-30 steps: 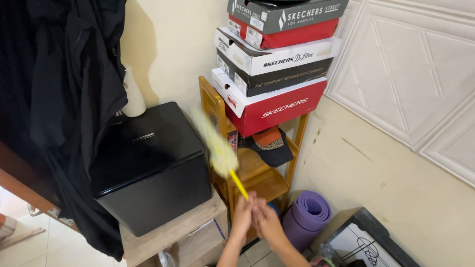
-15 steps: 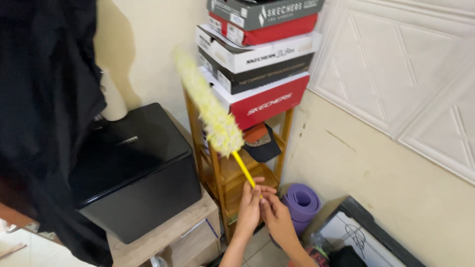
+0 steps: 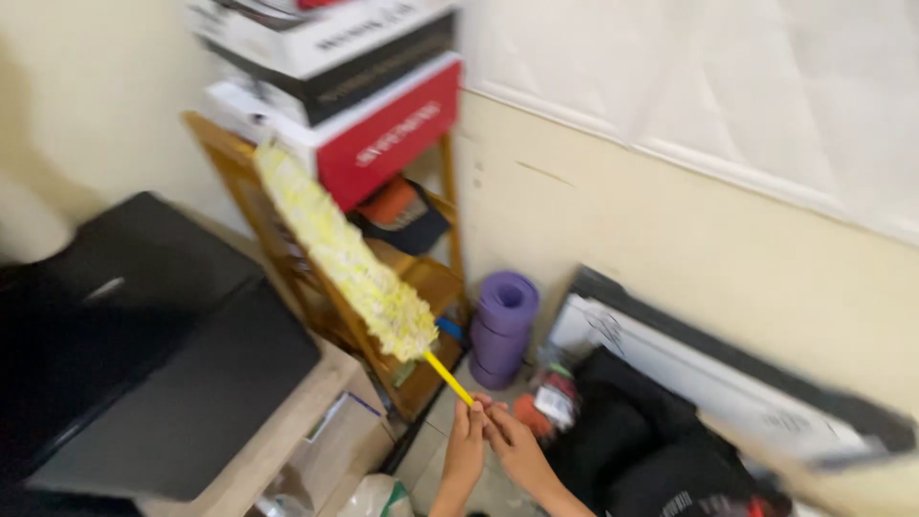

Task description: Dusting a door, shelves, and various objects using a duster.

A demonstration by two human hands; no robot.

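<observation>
we see home storage corner: stacked cardboard shoe boxes [image 3: 354, 86] on wooden shelf rack [image 3: 316, 287], rolled purple foam mat [image 3: 503, 325] on floor, black boxy printer [image 3: 134, 335] on low wooden table [image 3: 287, 431].

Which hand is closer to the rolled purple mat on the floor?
The right hand, just below the purple mat and to its front. The left hand sits beside it, slightly farther left; both grip the yellow duster handle.

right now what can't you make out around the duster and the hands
- Head view, duster: motion blur smears its fibres.
- Left hand and right hand: they overlap at the yellow handle, so each grip is unclear.
- Shoe boxes: top of stack cut off by the upper edge.
- Small things beside the purple mat: too blurred to identify.
</observation>
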